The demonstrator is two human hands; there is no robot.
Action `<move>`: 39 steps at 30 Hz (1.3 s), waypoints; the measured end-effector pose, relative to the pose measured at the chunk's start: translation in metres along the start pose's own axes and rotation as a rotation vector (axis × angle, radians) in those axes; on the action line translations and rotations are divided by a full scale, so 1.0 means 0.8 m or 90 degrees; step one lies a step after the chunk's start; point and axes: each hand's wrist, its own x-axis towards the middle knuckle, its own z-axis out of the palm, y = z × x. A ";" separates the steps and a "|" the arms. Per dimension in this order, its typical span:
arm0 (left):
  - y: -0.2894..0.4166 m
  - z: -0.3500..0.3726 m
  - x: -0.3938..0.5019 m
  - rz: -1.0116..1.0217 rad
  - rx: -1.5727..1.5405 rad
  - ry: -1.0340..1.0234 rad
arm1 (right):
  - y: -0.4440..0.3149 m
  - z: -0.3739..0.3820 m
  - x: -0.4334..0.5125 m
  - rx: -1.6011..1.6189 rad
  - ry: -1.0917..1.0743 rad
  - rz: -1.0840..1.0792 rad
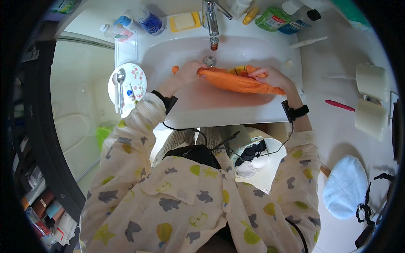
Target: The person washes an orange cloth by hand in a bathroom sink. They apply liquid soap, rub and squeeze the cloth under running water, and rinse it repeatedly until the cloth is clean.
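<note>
An orange cloth point(232, 82), with a patch of yellow showing at its upper edge, is stretched between my hands over the white sink basin point(221, 115). My left hand point(190, 72) pinches its left end close to the drain plug point(209, 61). At the other end, my right hand point(269, 76) grips a bunched part; some of its fingers are hidden in the folds. A small round orange piece point(175, 69) shows just left of my left hand. Above the basin stands a chrome faucet point(210, 19), and no stream of water is visible from it.
A floral plate point(139, 76) with spoons rests on the sink's left corner. Several bottles point(152, 22) and a soap bar on a yellow sponge point(185, 22) line the back rim. Wall cups point(370, 118) hang at right. Below the sink is a bin point(272, 151) holding dark and white cloth.
</note>
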 end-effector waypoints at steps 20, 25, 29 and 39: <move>0.077 -0.086 -0.040 -0.028 -0.869 0.124 | -0.128 -0.005 -0.103 -0.005 0.424 -0.159; 0.056 -0.097 -0.025 0.019 -0.592 0.160 | -0.153 0.010 -0.091 0.653 0.357 -0.044; 0.036 -0.092 -0.021 0.030 -0.429 0.211 | -0.169 0.026 -0.072 0.783 0.325 -0.045; 0.022 -0.071 -0.020 0.136 -0.219 0.237 | -0.242 0.031 -0.084 0.792 0.310 -0.053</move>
